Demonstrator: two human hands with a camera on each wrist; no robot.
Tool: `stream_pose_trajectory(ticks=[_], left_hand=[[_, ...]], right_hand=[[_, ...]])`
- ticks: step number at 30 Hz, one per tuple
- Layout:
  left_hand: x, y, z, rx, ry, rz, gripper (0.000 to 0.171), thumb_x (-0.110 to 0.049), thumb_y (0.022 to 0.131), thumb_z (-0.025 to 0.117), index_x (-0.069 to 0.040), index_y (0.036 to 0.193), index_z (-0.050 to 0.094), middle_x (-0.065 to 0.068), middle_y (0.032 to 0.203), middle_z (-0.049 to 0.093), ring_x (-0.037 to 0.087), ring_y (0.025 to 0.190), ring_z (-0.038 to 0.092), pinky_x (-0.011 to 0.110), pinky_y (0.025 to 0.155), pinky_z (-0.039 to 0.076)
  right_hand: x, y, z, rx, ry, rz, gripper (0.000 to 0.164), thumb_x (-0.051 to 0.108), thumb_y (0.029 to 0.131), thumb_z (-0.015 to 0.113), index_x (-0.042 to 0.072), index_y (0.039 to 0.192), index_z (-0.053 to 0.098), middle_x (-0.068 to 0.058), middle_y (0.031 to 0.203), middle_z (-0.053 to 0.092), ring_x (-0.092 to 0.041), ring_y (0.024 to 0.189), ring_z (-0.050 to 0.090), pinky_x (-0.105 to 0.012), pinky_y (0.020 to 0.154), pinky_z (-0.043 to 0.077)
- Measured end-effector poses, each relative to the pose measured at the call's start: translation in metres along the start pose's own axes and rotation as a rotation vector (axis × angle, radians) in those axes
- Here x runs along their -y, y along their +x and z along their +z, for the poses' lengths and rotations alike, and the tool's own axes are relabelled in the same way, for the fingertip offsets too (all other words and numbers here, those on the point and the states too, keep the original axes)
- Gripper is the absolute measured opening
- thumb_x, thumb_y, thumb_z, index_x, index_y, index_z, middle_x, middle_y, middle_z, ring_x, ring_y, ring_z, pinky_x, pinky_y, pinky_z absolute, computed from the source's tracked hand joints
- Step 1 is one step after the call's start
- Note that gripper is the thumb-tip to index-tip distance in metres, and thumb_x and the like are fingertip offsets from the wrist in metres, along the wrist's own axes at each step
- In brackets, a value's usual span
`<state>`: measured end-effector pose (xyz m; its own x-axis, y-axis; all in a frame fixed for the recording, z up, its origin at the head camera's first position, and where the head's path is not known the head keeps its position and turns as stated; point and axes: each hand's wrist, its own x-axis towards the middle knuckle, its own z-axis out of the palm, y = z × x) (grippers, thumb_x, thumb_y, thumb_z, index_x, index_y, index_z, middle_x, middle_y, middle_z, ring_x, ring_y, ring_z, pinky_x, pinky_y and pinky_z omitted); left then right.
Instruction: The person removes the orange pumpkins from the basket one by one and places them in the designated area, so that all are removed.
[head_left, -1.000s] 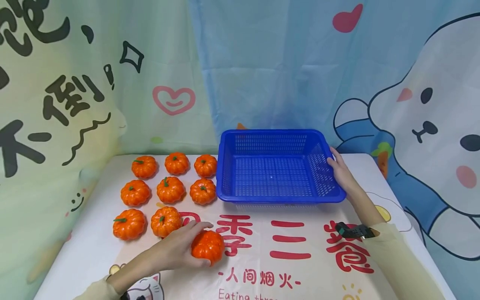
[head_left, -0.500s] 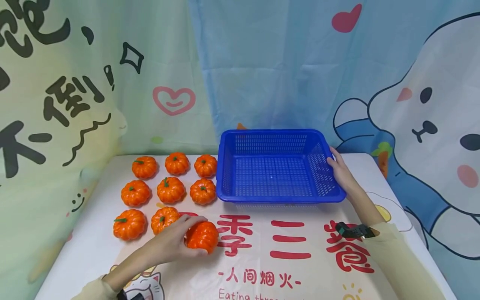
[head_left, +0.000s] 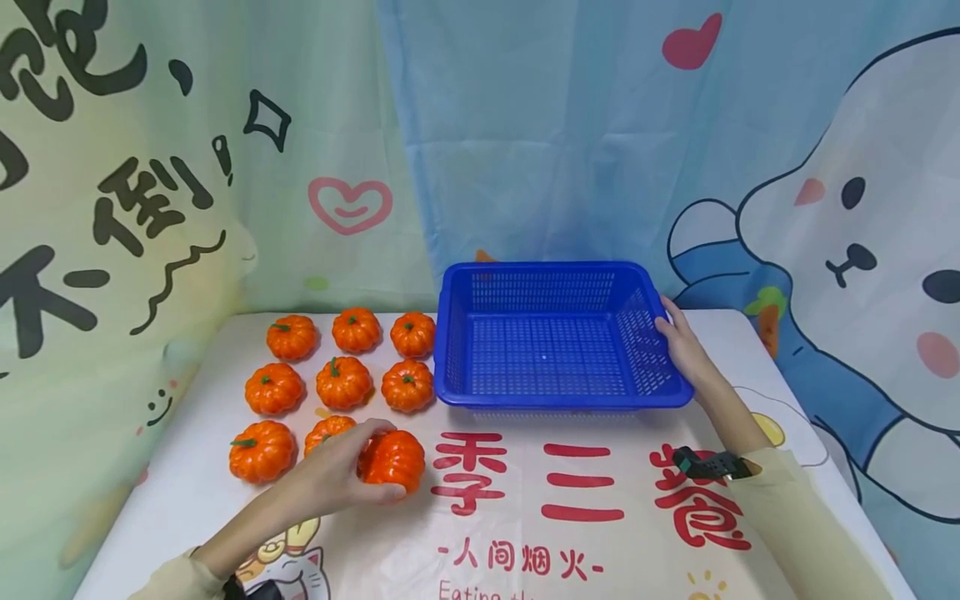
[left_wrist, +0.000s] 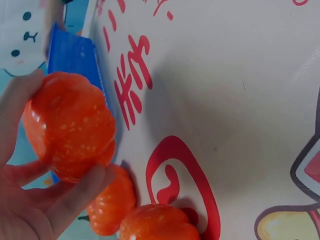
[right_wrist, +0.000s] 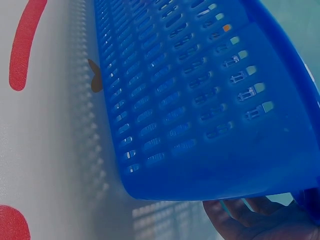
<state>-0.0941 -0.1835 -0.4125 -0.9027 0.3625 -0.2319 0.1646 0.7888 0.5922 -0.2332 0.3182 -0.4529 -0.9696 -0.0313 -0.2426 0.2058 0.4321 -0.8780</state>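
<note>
My left hand (head_left: 339, 472) grips an orange toy pumpkin (head_left: 396, 463) above the front of the table. In the left wrist view, thumb and fingers curl round this pumpkin (left_wrist: 72, 127), and a shadow lies on the cloth below. Behind the hand, another pumpkin (head_left: 328, 433) is partly covered. At the right end of a blue plastic basket (head_left: 562, 401), my right hand (head_left: 682, 343) grips the rim. The right wrist view has its fingers (right_wrist: 240, 215) under the basket's edge. Nothing lies inside the basket.
Several more pumpkins with green stems, such as one (head_left: 343, 383) in the middle, stand in rows left of the basket. The nearest one (head_left: 408, 386) is close to its left wall. A printed curtain (head_left: 540, 133) hangs behind the table. A thin cable (head_left: 780, 406) lies at right.
My left hand has moved left with the pumpkin, towards the rows, and now covers more of the pumpkin behind it. The right hand and basket stay put.
</note>
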Motion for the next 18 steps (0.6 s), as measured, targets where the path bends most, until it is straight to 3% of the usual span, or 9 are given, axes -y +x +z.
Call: stream_pose_trajectory(ticks=[6, 13, 18], left_hand=[[0.003, -0.0002, -0.0014, -0.038, 0.009, -0.004, 0.075, -0.058, 0.069, 0.08, -0.025, 0.13, 0.052, -0.007, 0.117, 0.064, 0.014, 0.104, 0.059, 0.039, 0.088, 0.055], [0.0016, -0.0004, -0.0064, -0.055, 0.08, 0.036, 0.077, -0.069, 0.07, 0.072, -0.042, 0.137, 0.045, 0.001, 0.114, 0.055, 0.018, 0.098, 0.058, 0.039, 0.082, 0.055], [0.0011, -0.0015, -0.0063, -0.083, 0.063, 0.03, 0.076, -0.067, 0.067, 0.076, -0.034, 0.129, 0.046, -0.003, 0.115, 0.061, 0.015, 0.1, 0.059, 0.038, 0.085, 0.054]], right_hand=[[0.0011, -0.0009, 0.0007, 0.001, 0.005, -0.001, 0.061, 0.042, 0.105, 0.018, 0.024, 0.155, -0.013, -0.018, 0.163, -0.01, -0.047, 0.148, -0.004, -0.069, 0.115, -0.001], [-0.0027, 0.0034, -0.0012, 0.005, 0.007, 0.005, 0.061, 0.043, 0.105, 0.018, 0.026, 0.155, -0.014, -0.018, 0.163, -0.009, -0.047, 0.149, -0.002, -0.069, 0.115, 0.0], [-0.0055, 0.0053, -0.0021, 0.008, 0.008, 0.004, 0.06, 0.041, 0.106, 0.017, 0.026, 0.155, -0.014, -0.019, 0.163, -0.008, -0.048, 0.148, -0.001, -0.069, 0.115, 0.001]])
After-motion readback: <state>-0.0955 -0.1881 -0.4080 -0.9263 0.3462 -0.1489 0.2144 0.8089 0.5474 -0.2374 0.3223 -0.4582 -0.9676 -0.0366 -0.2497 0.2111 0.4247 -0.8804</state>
